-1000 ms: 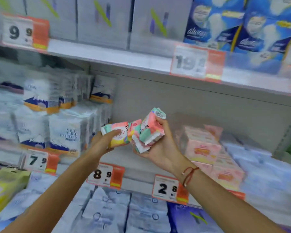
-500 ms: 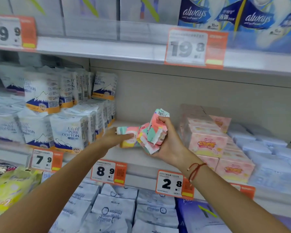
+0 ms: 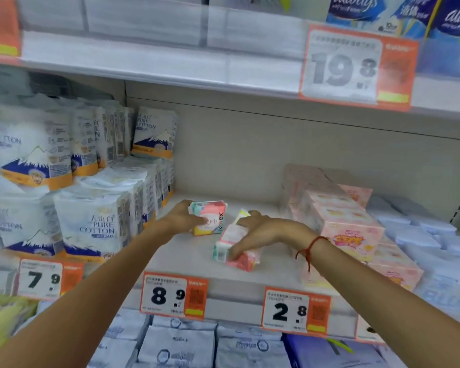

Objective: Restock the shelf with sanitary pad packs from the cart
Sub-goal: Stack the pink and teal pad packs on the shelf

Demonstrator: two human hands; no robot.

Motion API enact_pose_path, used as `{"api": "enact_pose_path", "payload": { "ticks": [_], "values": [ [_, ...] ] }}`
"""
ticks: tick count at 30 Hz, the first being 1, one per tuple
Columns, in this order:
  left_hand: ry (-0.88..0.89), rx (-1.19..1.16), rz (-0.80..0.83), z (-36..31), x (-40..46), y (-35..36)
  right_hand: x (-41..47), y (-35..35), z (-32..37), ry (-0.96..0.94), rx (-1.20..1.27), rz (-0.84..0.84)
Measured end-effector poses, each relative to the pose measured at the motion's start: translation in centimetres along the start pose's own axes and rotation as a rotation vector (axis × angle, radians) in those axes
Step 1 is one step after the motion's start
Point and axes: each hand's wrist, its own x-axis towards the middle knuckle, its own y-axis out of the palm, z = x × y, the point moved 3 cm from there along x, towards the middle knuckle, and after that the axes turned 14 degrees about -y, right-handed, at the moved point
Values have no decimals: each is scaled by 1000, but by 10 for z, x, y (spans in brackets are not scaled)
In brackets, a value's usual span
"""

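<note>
Both my hands are inside the gap on the middle shelf (image 3: 191, 258). My left hand (image 3: 182, 217) holds a pink, teal and yellow Kotex pad pack (image 3: 213, 217) that stands upright on the shelf board. My right hand (image 3: 260, 231) grips a stack of similar pink and teal pad packs (image 3: 237, 248) lying tilted on the shelf just right of the first pack. My right wrist carries a red string bracelet.
White Pure Cotton packs (image 3: 96, 224) fill the shelf to the left and pink boxes (image 3: 348, 224) stand to the right. Price tags 8.9 (image 3: 174, 296) and 2.8 (image 3: 295, 312) hang on the shelf edge. Blue packs sit below, Always packs (image 3: 398, 11) above.
Both hands moved forward and down from mid-air into the shelf gap. The packs, held up in front of the shelf before, now rest on the shelf board.
</note>
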Motion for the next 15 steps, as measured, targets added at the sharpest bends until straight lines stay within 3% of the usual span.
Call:
{"api": "enact_pose_path", "payload": {
  "ticks": [4,9,12,15],
  "values": [
    [-16,-65,88,-10,12,9,6,-5,2,-76,-160,76],
    [-17,-14,58,-13,14,11,2,-38,-5,-25,-55,-64],
    [52,-16,-39,-11,10,6,6,-58,-14,0,296,-184],
    [165,-137,-61,-11,-6,1,9,-61,-13,11,841,-98]
  ]
}}
